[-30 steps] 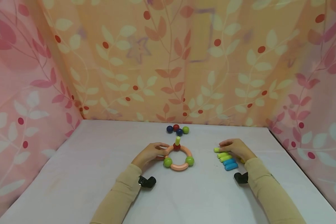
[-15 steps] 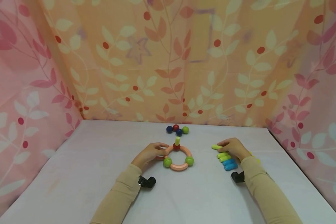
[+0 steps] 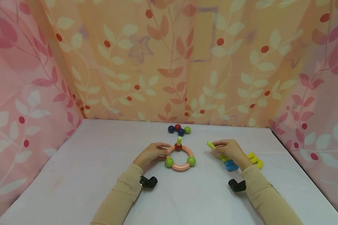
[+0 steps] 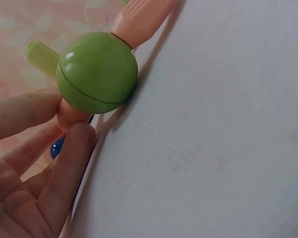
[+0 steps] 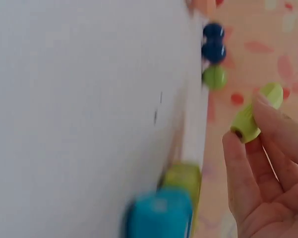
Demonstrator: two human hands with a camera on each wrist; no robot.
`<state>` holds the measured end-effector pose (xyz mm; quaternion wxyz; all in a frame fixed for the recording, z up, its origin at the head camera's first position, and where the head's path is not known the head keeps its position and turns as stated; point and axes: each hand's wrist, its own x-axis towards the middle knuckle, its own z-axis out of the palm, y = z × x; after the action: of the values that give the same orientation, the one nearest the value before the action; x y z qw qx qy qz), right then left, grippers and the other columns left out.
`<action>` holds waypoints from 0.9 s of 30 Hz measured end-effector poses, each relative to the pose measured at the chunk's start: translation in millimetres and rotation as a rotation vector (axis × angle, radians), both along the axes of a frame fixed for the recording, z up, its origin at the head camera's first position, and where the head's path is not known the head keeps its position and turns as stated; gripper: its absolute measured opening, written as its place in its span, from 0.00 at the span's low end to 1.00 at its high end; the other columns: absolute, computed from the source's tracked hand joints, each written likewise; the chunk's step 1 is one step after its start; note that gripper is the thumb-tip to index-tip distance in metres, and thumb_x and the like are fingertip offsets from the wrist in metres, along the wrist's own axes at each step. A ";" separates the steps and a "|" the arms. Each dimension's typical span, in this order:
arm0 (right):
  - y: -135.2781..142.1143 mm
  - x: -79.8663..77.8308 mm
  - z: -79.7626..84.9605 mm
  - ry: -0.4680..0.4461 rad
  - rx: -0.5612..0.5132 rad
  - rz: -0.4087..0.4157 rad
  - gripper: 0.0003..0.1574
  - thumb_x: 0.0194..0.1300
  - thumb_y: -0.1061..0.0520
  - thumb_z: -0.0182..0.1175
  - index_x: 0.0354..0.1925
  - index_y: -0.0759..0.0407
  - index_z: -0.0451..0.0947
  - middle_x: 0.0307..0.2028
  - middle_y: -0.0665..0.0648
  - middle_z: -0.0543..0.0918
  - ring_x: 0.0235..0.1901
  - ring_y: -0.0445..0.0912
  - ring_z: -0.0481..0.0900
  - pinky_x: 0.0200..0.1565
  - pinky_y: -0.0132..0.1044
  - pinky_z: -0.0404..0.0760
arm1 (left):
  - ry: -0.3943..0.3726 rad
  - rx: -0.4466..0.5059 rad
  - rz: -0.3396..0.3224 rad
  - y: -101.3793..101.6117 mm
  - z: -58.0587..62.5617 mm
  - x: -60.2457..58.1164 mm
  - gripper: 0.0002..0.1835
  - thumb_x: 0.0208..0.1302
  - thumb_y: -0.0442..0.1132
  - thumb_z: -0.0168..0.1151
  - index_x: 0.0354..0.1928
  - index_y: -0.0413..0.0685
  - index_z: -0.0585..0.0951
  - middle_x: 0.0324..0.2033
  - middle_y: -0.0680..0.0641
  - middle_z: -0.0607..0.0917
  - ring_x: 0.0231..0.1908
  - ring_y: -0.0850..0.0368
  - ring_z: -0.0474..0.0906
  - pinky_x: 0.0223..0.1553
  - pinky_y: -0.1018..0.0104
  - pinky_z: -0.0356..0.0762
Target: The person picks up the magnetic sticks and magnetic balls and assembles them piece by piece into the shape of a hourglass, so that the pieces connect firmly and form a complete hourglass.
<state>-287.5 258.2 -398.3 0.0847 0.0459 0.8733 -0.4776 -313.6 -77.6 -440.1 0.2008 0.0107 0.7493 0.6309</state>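
A ring of curved peach rods (image 3: 181,167) joined by green balls (image 3: 191,161) and one red ball (image 3: 178,147) lies on the table. From the red ball a yellow-green rod (image 3: 179,140) sticks up. My left hand (image 3: 153,153) pinches the ring's left side; the left wrist view shows thumb and fingers on the peach rod just below a green ball (image 4: 97,73). Right of the ring, my right hand (image 3: 230,151) holds a loose yellow-green rod (image 5: 257,113) between thumb and fingertips, lifted off the table. A small hole shows in the rod's end.
Behind the ring sit loose balls: blue (image 3: 171,129), red (image 3: 177,127) and green (image 3: 187,129). Under and beside my right hand lie blue rods (image 3: 232,167), green rods (image 3: 223,158) and yellow pieces (image 3: 254,159). A floral curtain (image 3: 169,62) encloses the white table (image 3: 73,175).
My right hand has picked up a yellow-green rod from the row and moved left with it, uncovering the yellow pieces. My left hand and the ring have stayed in place.
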 end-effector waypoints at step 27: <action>-82.6 28.6 -7.4 0.070 -0.141 -0.021 0.23 0.58 0.52 0.73 0.51 0.60 0.84 0.52 0.60 0.86 0.49 0.45 0.83 0.48 0.36 0.85 | 0.001 0.003 -0.004 -2.0 2.1 0.4 0.22 0.63 0.31 0.66 0.59 0.40 0.79 0.45 0.42 0.83 0.37 0.59 0.82 0.46 0.63 0.85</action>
<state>-259.0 175.5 -405.7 0.0519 0.0323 0.8395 -0.5399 -313.2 -79.6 -438.0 0.2018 0.0127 0.7486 0.6315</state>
